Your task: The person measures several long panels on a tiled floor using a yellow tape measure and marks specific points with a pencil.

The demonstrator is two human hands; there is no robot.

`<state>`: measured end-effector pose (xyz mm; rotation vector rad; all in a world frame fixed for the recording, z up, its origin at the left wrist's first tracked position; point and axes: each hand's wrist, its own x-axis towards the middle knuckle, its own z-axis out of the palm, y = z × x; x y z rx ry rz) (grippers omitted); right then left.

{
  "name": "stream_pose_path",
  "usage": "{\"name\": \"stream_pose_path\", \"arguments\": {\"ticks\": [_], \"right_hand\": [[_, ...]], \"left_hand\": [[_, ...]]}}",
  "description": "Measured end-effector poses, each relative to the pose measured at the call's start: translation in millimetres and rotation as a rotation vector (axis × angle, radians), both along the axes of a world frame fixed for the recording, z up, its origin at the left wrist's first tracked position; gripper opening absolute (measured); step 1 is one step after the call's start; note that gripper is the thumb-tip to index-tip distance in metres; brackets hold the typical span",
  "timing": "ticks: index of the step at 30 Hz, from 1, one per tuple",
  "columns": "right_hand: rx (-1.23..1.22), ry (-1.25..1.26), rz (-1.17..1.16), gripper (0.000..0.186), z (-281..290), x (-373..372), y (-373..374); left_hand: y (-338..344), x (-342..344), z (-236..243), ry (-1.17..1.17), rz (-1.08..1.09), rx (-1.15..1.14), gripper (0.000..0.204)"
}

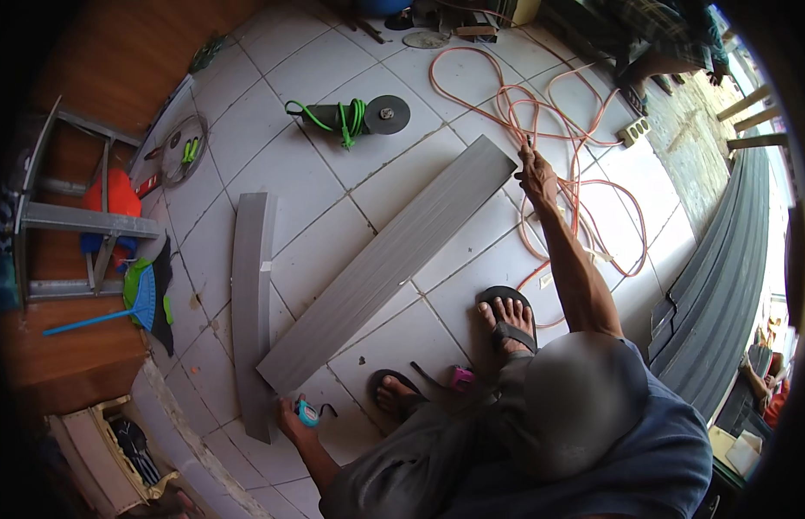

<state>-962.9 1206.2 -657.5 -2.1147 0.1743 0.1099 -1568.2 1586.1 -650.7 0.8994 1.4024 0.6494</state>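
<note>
My left hand [295,422] is closed round a teal tape measure [308,413] with a black strap, at the near end of a wide grey wood-grained plank [394,259]. This plank lies diagonally on the tiles, its near end touching or overlapping a narrower grey length [251,298] at the left. My right hand [537,177] is at the plank's far end, fingers curled, with a slim dark thing sticking out that I cannot make out. Beyond the planks lies an angle grinder [355,117] with its green cord wrapped round it. A pink tape measure [461,378] lies by my sandalled feet.
Orange extension cord [506,95] sprawls in loops, ending at a socket block [633,131]. Long grey ribbed panels [722,259] lie along the right. A metal ladder [91,216], a blue brush [143,297] and a wire coil [173,149] are at the left. Other people are at the right edge.
</note>
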Motion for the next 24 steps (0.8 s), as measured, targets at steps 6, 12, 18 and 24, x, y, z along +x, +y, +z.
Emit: {"name": "stream_pose_path", "arguments": {"ticks": [6, 12, 18, 24], "right_hand": [[0.146, 0.180, 0.564, 0.057, 61.1, -131.3, 67.6], [0.402, 0.545, 1.402, 0.062, 75.7, -261.6, 136.7], [0.388, 0.423, 1.200, 0.039, 74.6, -256.3, 129.6], [0.244, 0.580, 1.284, 0.042, 76.5, -265.8, 140.1]], "left_hand": [[-97.2, 132.9, 76.6, 0.255, -0.108, 0.274, 0.033], [-119.5, 225.9, 95.3, 0.333, -0.592, 0.670, 0.033], [-140.6, 230.1, 95.6, 0.361, -0.869, 0.836, 0.032], [-135.8, 216.2, 94.7, 0.429, -0.801, 0.854, 0.029]]}}
